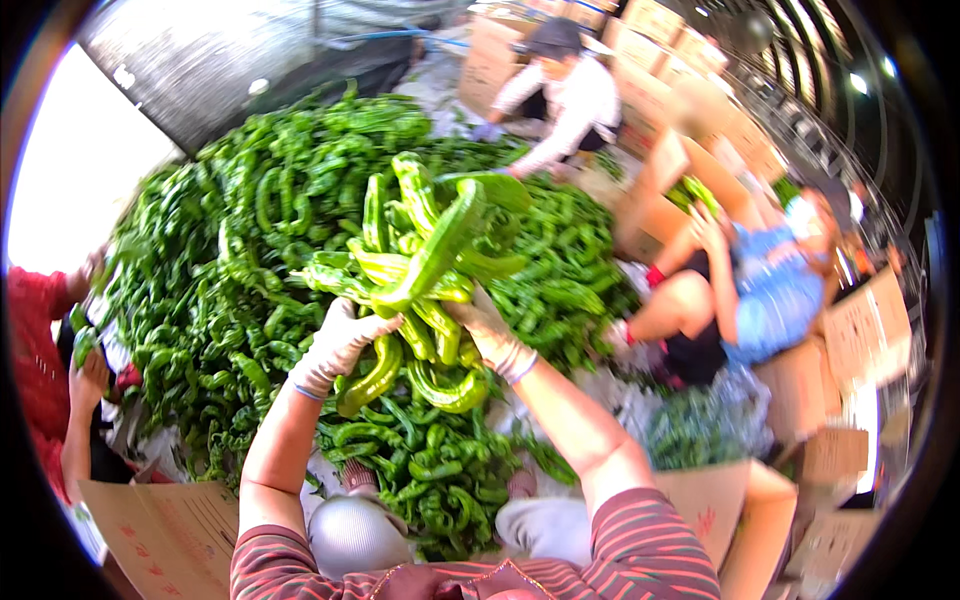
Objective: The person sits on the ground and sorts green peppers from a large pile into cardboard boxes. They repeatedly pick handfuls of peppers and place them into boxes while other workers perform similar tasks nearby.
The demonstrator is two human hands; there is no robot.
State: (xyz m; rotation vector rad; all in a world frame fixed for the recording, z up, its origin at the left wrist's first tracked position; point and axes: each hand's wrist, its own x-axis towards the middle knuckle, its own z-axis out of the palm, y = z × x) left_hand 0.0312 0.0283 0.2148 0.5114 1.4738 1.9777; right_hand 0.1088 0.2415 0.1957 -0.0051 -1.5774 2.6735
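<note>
Both of my hands wear pale gloves and hold up a large bunch of long green peppers in front of me. My left hand grips the bunch from its left side, thumb across the lower peppers. My right hand clasps the right side, its fingers partly hidden by peppers. Below and behind the bunch spreads a big heap of green peppers. More peppers lie between my feet.
Co-workers sit around the heap: one in red at left, one in a dark cap at the back, one in blue at right. Cardboard boxes flank me. A clear plastic bag of green produce lies at right.
</note>
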